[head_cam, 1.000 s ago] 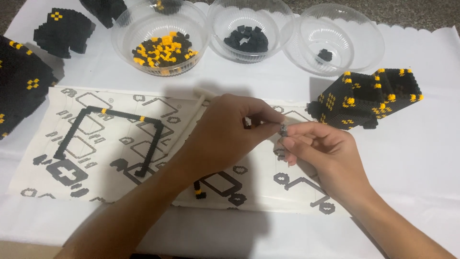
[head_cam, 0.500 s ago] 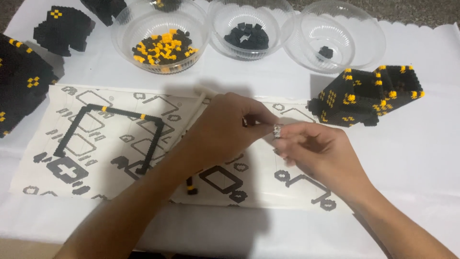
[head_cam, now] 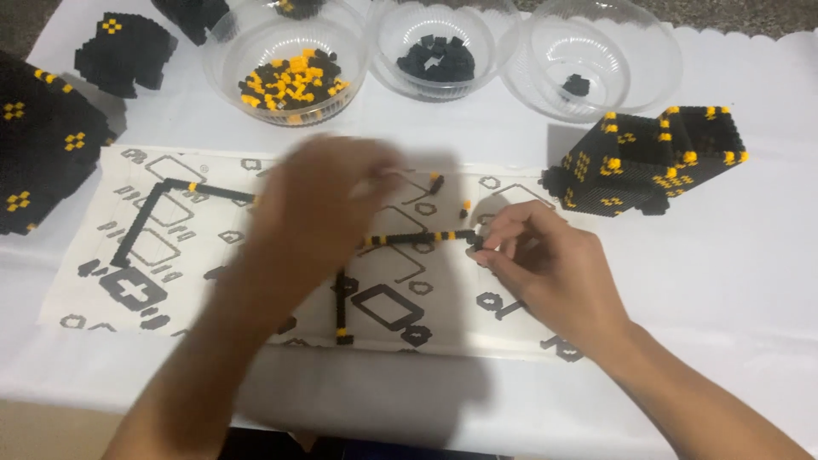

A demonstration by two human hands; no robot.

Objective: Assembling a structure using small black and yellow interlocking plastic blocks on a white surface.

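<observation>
Head view: we log the white-covered tabletop [head_cam: 750,281] first, then the printed pattern sheet [head_cam: 85,281] lying along its near edge. Black-and-yellow block assemblies sit at the left edge [head_cam: 38,153] and toward the right edge [head_cam: 648,162]. Three clear bowls line the far edge: mixed yellow and black pieces [head_cam: 290,81], black pieces [head_cam: 434,60], and a few black pieces [head_cam: 577,83].

Change since a second ago: both hands pinched together over one small piece then; now they have parted. Our left hand [head_cam: 319,209] is motion-blurred above the sheet's middle, and we cannot tell its grip. Our right hand [head_cam: 545,264] pinches narrowly on the right end of a thin black-and-yellow strip [head_cam: 417,238], which now lies on the sheet.
</observation>
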